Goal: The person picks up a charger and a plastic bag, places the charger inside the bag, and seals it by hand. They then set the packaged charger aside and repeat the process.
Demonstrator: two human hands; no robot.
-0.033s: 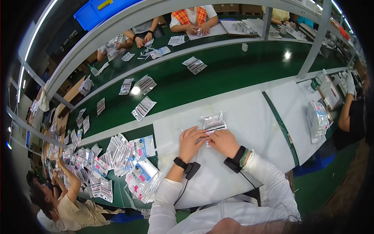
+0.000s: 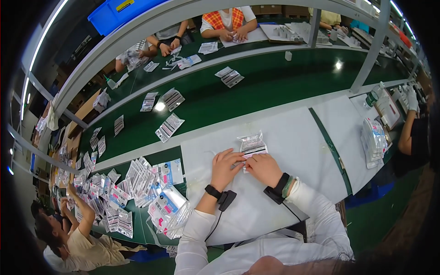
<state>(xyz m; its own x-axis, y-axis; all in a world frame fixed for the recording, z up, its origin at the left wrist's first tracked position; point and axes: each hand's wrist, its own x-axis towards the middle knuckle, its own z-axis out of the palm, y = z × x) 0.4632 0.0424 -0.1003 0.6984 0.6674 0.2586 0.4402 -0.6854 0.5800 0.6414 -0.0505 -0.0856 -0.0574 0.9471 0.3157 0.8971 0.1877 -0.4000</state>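
Observation:
A silvery printed foil pouch [image 2: 253, 141] lies on the white work sheet in front of me, its far end spread out beyond my fingers. My left hand [image 2: 225, 167] has its fingertips pressed together on the pouch's near left part. From the other side, my right hand [image 2: 263, 168] bears on the same pouch with curled fingers, and the two hands' fingertips almost meet. The near end of the pouch is mostly covered by my fingers. Each wrist wears a black band with a small black box and a cable.
Left of the sheet lies a heap of similar pouches [image 2: 167, 208]. Several more rest on the green belt [image 2: 275, 87] beyond a pale ledge. A stack of pouches [image 2: 373, 142] and a bottle [image 2: 373, 95] stand at right. Metal posts frame the belt; co-workers sit across it and at both sides.

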